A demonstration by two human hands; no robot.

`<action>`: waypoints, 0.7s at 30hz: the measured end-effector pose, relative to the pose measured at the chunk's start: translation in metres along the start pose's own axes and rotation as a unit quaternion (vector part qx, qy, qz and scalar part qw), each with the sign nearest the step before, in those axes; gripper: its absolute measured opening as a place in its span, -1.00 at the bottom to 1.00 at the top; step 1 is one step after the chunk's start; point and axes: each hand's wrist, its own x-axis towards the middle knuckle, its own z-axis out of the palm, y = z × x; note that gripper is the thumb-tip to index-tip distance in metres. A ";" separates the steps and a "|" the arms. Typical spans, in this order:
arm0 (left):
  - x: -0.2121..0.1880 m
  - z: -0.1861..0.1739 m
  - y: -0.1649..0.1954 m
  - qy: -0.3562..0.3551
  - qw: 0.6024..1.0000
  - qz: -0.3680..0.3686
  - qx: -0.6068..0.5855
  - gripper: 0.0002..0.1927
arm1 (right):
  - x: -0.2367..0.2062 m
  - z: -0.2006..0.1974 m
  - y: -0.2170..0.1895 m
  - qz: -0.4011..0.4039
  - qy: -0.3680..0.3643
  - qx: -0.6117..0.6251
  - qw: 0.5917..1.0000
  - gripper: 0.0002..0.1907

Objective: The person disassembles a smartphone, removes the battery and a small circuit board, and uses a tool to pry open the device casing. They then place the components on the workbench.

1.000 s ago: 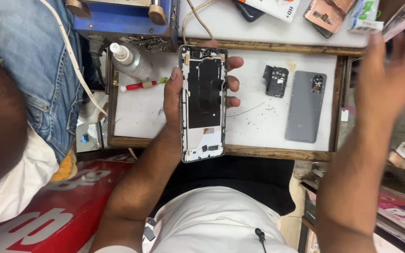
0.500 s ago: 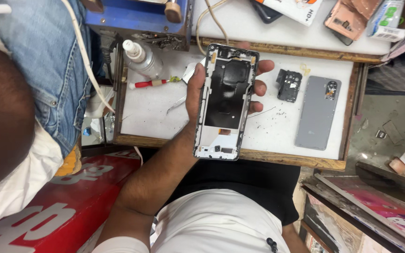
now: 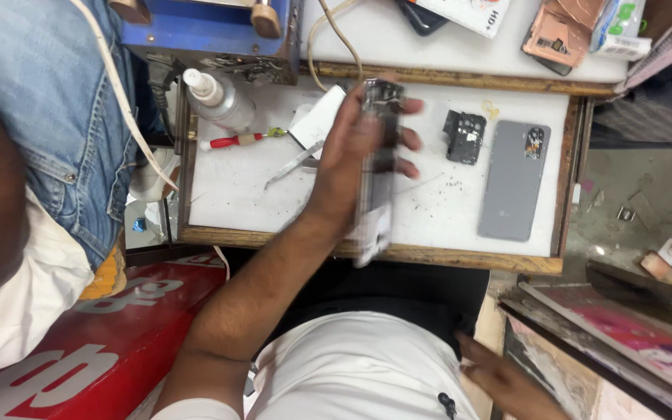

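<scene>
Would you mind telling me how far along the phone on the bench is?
Done: the grey back cover and a small black camera part lie detached on the white work tray. In hand: the left hand holds the opened phone edge-on; the right hand rests low, empty. Left: nothing is refitted yet.

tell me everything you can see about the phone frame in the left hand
The phone frame is a long, slim body with its back cover off, silvery along the rim and dark inside, pale at the near end. It is blurred, so finer parts cannot be made out. It is turned nearly edge-on, held lengthwise above the white work tray. The left hand grips it, fingers wrapped over its far side. Nothing else touches it.
</scene>
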 end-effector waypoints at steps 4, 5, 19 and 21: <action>0.010 0.018 0.001 0.045 0.923 0.084 0.373 -0.17 | -0.025 -0.010 -0.075 -0.247 0.024 0.140 0.959 -0.50; 0.012 0.023 -0.001 0.043 0.912 0.104 0.394 -0.16 | -0.016 -0.002 -0.100 -0.333 0.031 0.164 0.928 -0.46; -0.028 -0.010 0.048 0.048 0.923 0.058 0.377 -0.59 | 0.031 0.009 -0.214 -0.395 -0.159 0.423 0.800 -0.41; -0.040 -0.014 0.050 0.043 0.922 0.030 0.384 -0.69 | 0.034 0.006 -0.211 -0.397 -0.170 0.428 0.794 -0.39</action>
